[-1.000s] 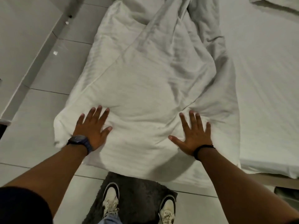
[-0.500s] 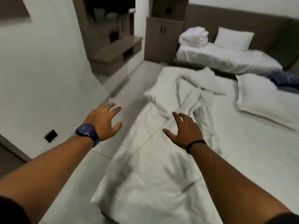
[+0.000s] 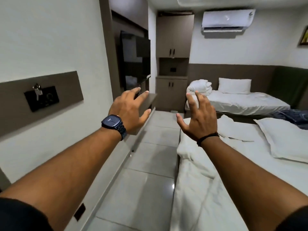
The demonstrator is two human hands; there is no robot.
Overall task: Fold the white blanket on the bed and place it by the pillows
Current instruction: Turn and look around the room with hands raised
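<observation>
Both my arms are stretched out ahead of me at chest height. My left hand (image 3: 129,108) is raised over the floor (image 3: 150,172) beside the bed, fingers spread wide and a little curled, holding nothing. My right hand (image 3: 199,116) is up the same way over the near edge of the bed (image 3: 250,164), fingers fanned, empty too. Neither hand touches the blanket.

The blanket (image 3: 200,189) lies rumpled along the left side of the bed below my right forearm, running from the bottom of the view up toward the pillow (image 3: 286,139), with its edge hanging over the side toward the floor. It is bunched and not neatly folded. The pillow sits at the far right of the bed, just beside the blanket's upper end. A dark blue cloth (image 3: 295,116) lies behind the pillow.

On my left wrist is a dark blue watch (image 3: 112,121); there is small lettering on its face, too tiny to read. A black band (image 3: 207,138) circles my right wrist.

On the wall to my left a dark switch panel (image 3: 41,100) has keys (image 3: 37,91) hanging from it. Farther on are a TV (image 3: 135,59) and a brown cabinet (image 3: 173,64). An air conditioner (image 3: 227,19) is mounted high on the far wall; a small logo on its right end is blurred. Below it a second bed (image 3: 241,100) carries a bundled white cover (image 3: 200,87) and another pillow (image 3: 234,85).
</observation>
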